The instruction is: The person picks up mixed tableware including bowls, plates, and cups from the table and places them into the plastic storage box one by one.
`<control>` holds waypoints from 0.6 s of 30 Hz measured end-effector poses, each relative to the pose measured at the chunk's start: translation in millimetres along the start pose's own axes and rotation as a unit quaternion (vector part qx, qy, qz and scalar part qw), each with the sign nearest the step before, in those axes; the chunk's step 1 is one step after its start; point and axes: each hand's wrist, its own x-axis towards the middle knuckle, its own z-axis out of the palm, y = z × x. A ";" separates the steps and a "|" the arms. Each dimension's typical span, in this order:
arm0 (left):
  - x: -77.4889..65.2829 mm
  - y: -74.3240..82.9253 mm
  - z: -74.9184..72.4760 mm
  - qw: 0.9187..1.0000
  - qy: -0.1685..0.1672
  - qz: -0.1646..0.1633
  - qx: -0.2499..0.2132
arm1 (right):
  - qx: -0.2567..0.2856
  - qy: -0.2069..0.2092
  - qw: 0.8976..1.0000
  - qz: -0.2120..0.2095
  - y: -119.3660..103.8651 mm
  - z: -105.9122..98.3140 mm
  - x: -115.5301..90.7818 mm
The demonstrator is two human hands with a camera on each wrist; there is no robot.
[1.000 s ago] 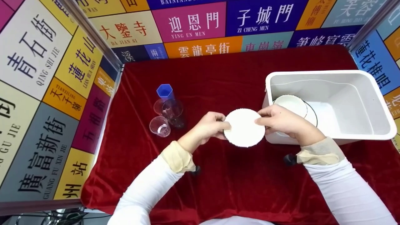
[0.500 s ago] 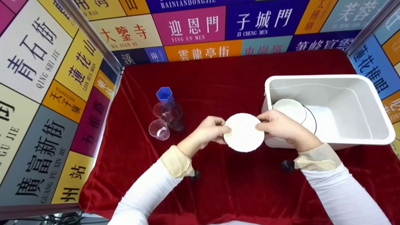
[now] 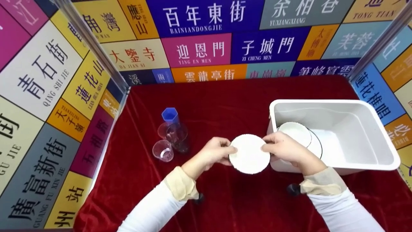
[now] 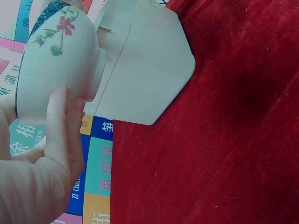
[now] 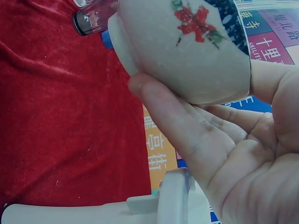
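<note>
A white porcelain bowl [image 3: 249, 154] is held over the cloth in the head view, its pale round inside facing up. My left hand [image 3: 215, 152] grips its left side, thumb over the rim and fingers beneath. Opposite, my right hand [image 3: 288, 149] holds the right side in the same way. The left wrist view gives the bowl's outer wall [image 4: 60, 65], with a red flower, green leaves and a dark blue band by the rim. Another red flower [image 5: 194, 23] shows on the wall in the right wrist view, where fingers support it from below.
A white plastic bin [image 3: 383, 145] stands at the right, with round white dishware [image 3: 294, 132] inside its left end. To the left are a blue hexagonal cup [image 3: 170, 115], a small clear cup [image 3: 163, 150] and darker clear cups [image 3: 177, 137]. Red velvet cloth [image 3: 212, 106] covers the table; printed panels surround it.
The head view has tilted upward, so the whole scene sits lower in the picture. Both hands keep their hold on the bowl, beside the bin as before.
</note>
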 end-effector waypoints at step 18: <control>0.8 2.1 -1.9 1.000 -0.006 0.023 -0.012 | 0.029 -0.006 1.000 -0.011 -5.0 -4.4 -3.6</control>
